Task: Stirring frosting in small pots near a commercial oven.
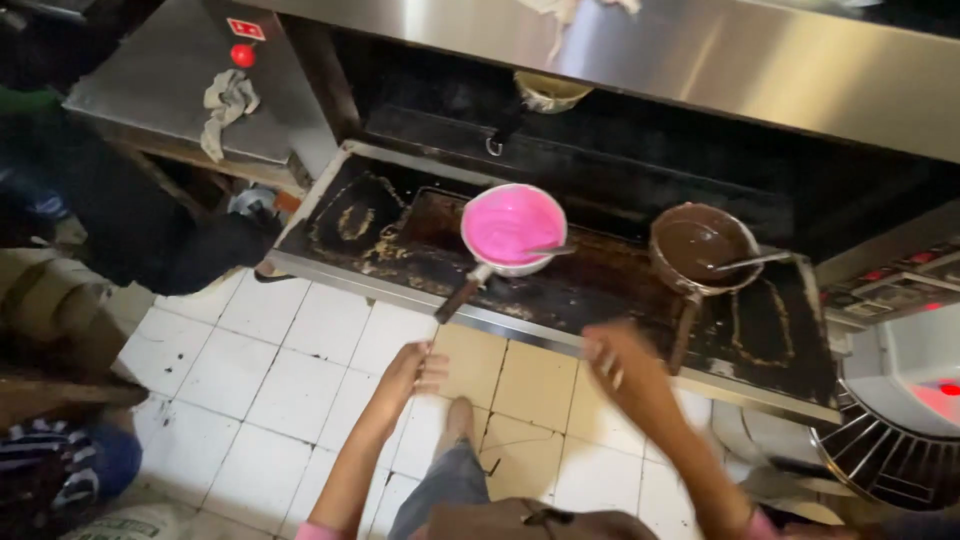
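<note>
Two hands empty, fingers open: left hand near pink pan's handle, right hand blurred, below brown pan. Grip handles firmly, keep pans level.

A dark, stained griddle top with a steel front edge carries two saucepans. The pink-filled pan sits centre-left, handle pointing near-left over the edge. The brown-filled pan sits to the right, spoon inside. Crusted residue rings mark the surface at far left and right.
</note>
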